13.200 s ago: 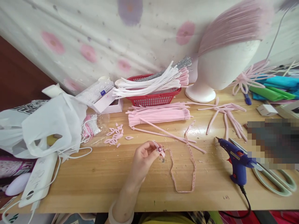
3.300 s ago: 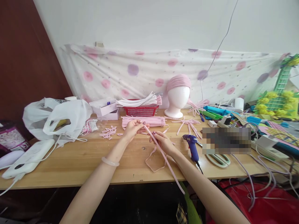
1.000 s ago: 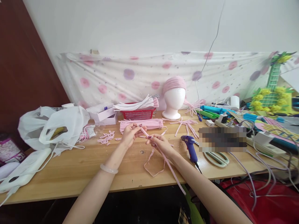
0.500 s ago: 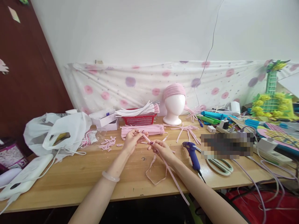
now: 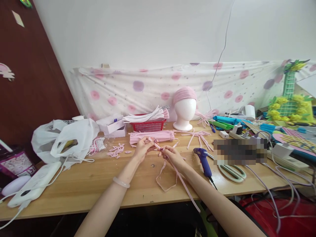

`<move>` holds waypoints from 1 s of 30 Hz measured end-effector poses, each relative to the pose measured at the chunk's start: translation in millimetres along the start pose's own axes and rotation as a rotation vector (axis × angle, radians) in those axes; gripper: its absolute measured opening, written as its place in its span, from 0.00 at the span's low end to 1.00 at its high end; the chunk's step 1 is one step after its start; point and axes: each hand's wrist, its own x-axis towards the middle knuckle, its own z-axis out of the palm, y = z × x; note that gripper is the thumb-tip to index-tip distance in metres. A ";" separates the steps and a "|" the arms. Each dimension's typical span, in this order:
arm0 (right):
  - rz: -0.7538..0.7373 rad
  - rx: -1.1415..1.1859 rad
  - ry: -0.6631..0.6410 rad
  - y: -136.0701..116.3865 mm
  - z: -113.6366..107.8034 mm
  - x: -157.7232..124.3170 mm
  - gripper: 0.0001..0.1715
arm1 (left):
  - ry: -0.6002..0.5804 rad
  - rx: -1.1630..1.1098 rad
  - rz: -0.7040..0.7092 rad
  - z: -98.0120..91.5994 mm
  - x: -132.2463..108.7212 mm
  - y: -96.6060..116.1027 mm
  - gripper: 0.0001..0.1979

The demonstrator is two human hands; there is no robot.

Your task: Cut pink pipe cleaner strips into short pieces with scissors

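My left hand (image 5: 142, 148) pinches the upper end of a long pink pipe cleaner (image 5: 183, 185) above the wooden table (image 5: 81, 187). My right hand (image 5: 171, 155) grips the same pipe cleaner a little lower, fingers closed round it. Its free end runs down past the table's front edge. A pink strip bent into a loop (image 5: 168, 179) lies on the table just below my hands. A flat pile of pink pipe cleaners (image 5: 152, 136) lies right behind them.
A blue glue gun (image 5: 203, 158) and green-handled scissors (image 5: 231, 172) lie to the right. Behind stand a red basket (image 5: 148, 125) of white and pink stems and a foam head (image 5: 184, 108). White plastic bags (image 5: 66, 138) and small pink cut pieces (image 5: 116, 150) lie at the left. Cables crowd the right end.
Both hands kept their hold on the pipe cleaner and drew slightly closer together. The view shifted a little; the table things stayed in place.
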 end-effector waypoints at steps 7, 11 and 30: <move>-0.043 -0.075 -0.007 9.2 -6.3 5.6 0.16 | 0.001 0.010 -0.039 4.8 -3.4 -4.9 0.19; -0.061 -0.121 -0.008 11.7 -7.2 5.8 0.15 | 0.003 0.003 -0.047 5.7 -4.3 -6.2 0.18; -0.135 -0.357 0.047 15.7 -15.8 8.5 0.14 | -0.046 0.280 0.120 8.8 -9.7 -4.0 0.25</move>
